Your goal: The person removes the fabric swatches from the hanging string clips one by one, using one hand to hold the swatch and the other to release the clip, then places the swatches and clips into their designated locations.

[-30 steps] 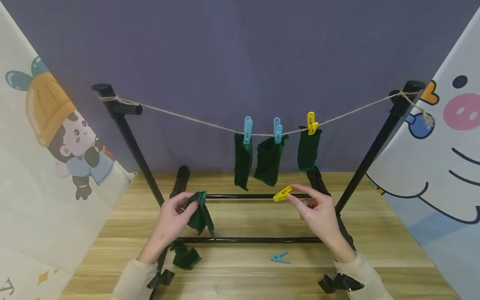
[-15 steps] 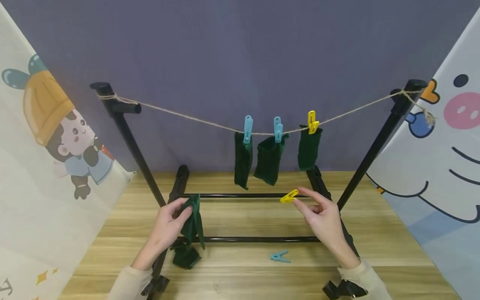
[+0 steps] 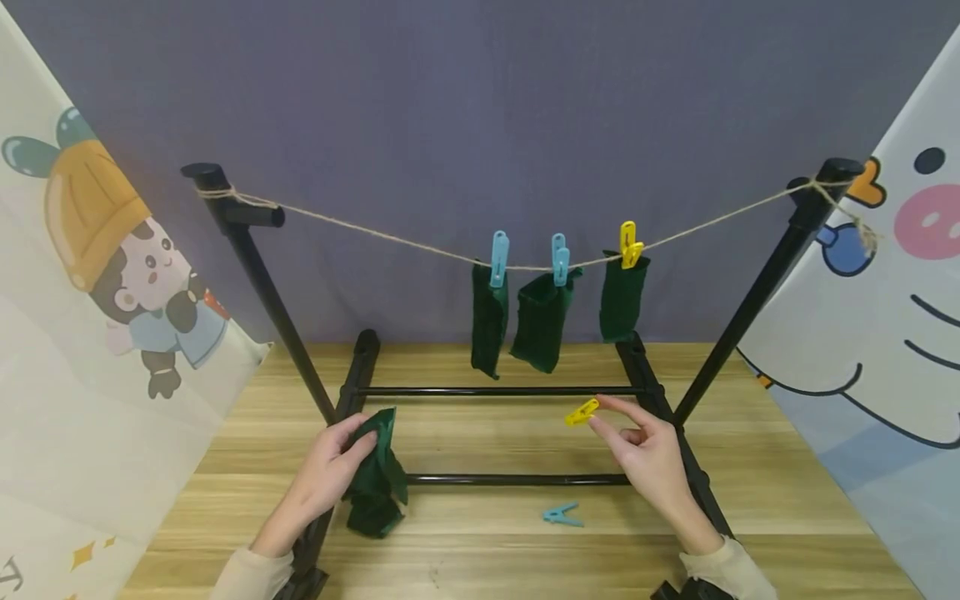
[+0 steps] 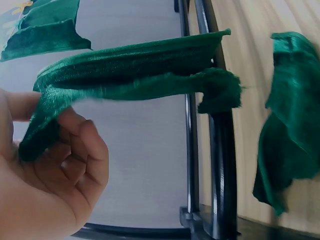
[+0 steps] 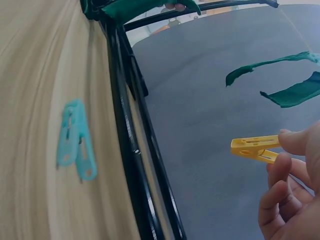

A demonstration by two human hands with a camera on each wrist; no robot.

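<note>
My left hand (image 3: 330, 467) pinches a dark green cloth (image 4: 135, 75) between thumb and fingers, and the cloth hangs down over the front left of the rack. Beneath it a second green cloth (image 4: 295, 120) lies crumpled on the table, partly overlapped in the head view. On the right, my right hand (image 3: 648, 458) holds a yellow clothespin (image 5: 255, 147) by its handle ends with thumb and fingertips, above the rack's lower bars. Behind, three green cloths hang on a string (image 3: 360, 234), held by two blue clothespins (image 3: 498, 260) and a yellow one (image 3: 630, 246).
A loose blue clothespin (image 5: 75, 140) lies on the wooden table (image 3: 480, 550) in front of the rack. The black rack has a left post (image 3: 262, 283), a right post (image 3: 765, 292) and low crossbars (image 3: 517, 479). Cartoon-printed sheets stand on both sides.
My left hand has moved left and down with the cloth, which now overlaps the one on the table. The right hand has shifted slightly right and down, still holding the yellow clothespin.
</note>
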